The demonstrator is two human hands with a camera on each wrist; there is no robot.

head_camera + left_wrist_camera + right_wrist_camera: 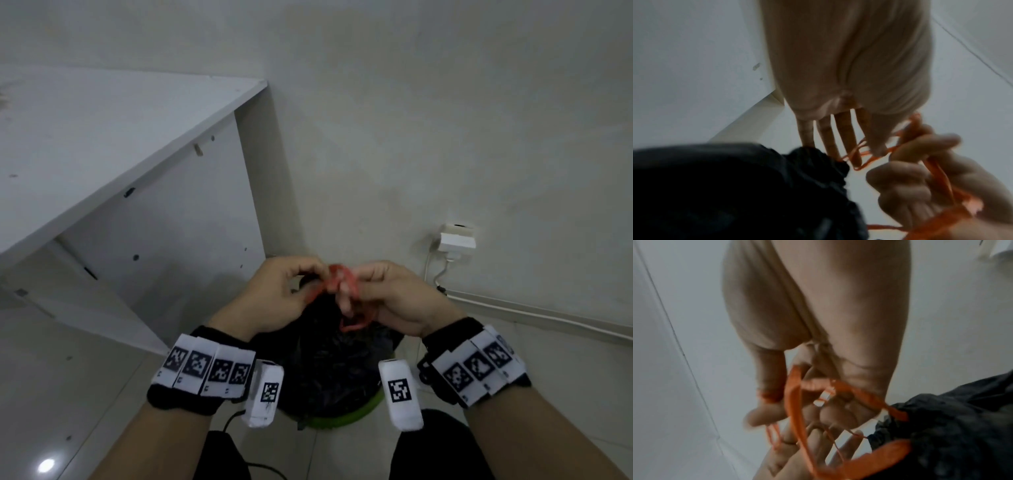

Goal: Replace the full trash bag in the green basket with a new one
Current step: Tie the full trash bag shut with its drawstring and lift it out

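Note:
A black trash bag (332,359) fills the green basket (364,411), of which only a strip of rim shows, on the floor between my knees. The bag's orange drawstring (337,282) is pulled up above its gathered neck. My left hand (317,274) pinches the string from the left with thumb and forefinger. My right hand (349,291) curls round loops of it from the right. In the left wrist view the string (863,154) crosses my left hand (867,154) beside the bag (735,186). In the right wrist view, orange loops (795,402) wrap my right hand (797,415), bag (951,426) at right.
A white cabinet (120,154) stands close on the left of the basket. On the wall at right a white plug (457,240) sits in a socket, its cable running along the skirting (548,315). A thin black cable (233,418) lies on the pale tiled floor.

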